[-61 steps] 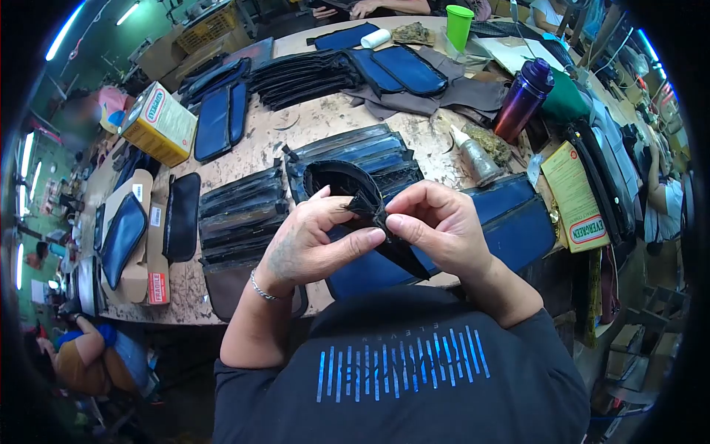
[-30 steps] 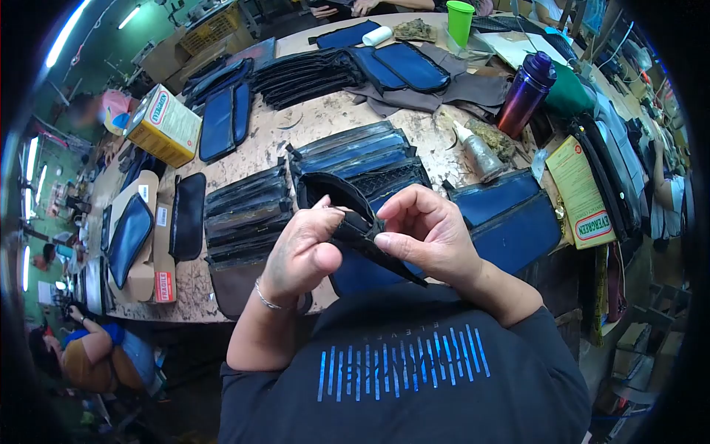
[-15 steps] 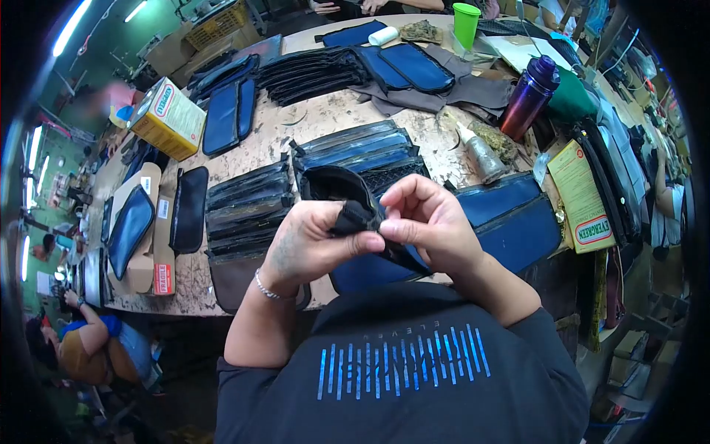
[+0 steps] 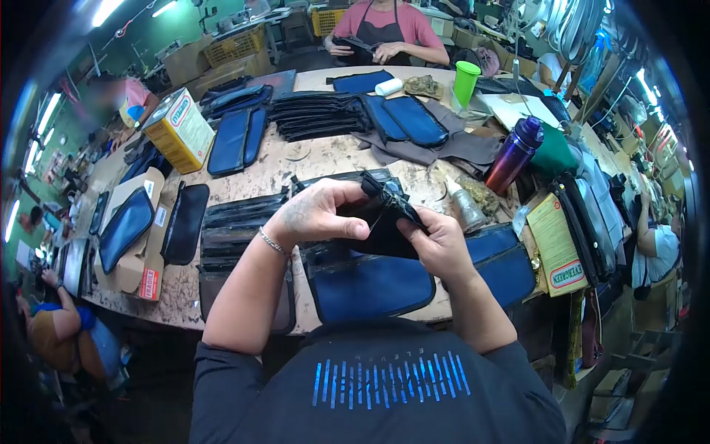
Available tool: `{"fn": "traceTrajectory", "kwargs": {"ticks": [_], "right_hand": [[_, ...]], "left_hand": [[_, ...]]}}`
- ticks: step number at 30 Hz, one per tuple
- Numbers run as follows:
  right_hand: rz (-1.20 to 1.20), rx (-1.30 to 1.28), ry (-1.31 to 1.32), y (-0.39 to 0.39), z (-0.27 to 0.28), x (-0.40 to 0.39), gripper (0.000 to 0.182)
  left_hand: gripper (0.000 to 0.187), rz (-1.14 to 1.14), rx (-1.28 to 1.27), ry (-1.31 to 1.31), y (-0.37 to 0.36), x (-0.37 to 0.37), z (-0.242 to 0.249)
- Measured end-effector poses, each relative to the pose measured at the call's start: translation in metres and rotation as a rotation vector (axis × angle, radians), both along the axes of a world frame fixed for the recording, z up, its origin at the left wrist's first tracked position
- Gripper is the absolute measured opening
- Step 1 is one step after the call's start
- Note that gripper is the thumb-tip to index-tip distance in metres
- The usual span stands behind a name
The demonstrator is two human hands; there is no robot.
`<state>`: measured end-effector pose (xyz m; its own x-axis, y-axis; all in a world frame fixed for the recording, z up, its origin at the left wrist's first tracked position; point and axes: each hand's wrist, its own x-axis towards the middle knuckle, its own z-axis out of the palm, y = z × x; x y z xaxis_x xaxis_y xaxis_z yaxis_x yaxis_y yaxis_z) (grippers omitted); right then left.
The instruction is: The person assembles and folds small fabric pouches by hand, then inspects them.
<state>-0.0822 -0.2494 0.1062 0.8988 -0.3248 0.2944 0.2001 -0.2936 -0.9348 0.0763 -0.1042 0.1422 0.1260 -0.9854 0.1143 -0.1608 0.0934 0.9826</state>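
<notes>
A black pouch (image 4: 386, 231) is held up above the near side of the table, its rough, shiny upper edge facing me. My right hand (image 4: 441, 243) pinches its right edge, thumb in front. At the upper left corner, the curled fingers of my left hand (image 4: 316, 213) hold it, partly hidden, while the thumb points right, apart from the forefinger. Under the hands lies a blue panel with black edging (image 4: 370, 285). Stacked dark strips (image 4: 240, 226) lie left of my left hand, and another blue piece (image 4: 499, 263) is to the right of my right hand.
A yellow-and-white can (image 4: 180, 132) stands back left, near an open cardboard box (image 4: 151, 244). On the right are a purple-orange bottle (image 4: 512, 157), a small nozzle bottle (image 4: 464, 203) and a green cup (image 4: 464, 85). Stacked black pieces (image 4: 318, 116) lie farther back. A person (image 4: 381, 33) sits opposite.
My hands have moved apart, and the black pouch has turned so its edge faces up. My left thumb has come off it. The view has tilted up, showing more of the person opposite.
</notes>
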Motion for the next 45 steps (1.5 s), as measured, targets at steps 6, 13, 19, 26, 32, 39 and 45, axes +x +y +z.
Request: {"fn": "traceTrajectory", "kwargs": {"ticks": [6,13,19,26,32,39,45], "right_hand": [[-0.026,-0.003,-0.033,0.004,-0.003,0.006,0.02],[-0.046,-0.071,-0.056,0.011,0.001,0.005,0.02],[-0.268,-0.614,-0.353,0.023,0.004,0.008,0.032],[-0.282,-1.038,-0.304,0.055,-0.006,0.019,0.045],[-0.253,-0.965,-0.241,0.06,-0.015,0.021,0.044],[-0.221,-0.912,-0.196,0.059,-0.013,0.019,0.048],[-0.221,-0.886,-0.207,0.057,-0.013,0.018,0.049]], "left_hand": [[0.05,0.013,0.038,0.02,-0.001,0.007,-0.005],[0.059,0.017,0.009,0.079,0.004,0.013,-0.012],[0.066,0.088,-0.276,0.057,0.009,-0.005,-0.004],[0.091,0.327,-0.229,-0.021,0.029,0.019,-0.053],[0.089,0.212,-0.31,0.212,0.022,0.018,-0.067],[0.085,0.196,-0.372,0.178,0.018,0.021,-0.072],[0.087,0.18,-0.337,0.127,0.016,0.02,-0.062]]}}
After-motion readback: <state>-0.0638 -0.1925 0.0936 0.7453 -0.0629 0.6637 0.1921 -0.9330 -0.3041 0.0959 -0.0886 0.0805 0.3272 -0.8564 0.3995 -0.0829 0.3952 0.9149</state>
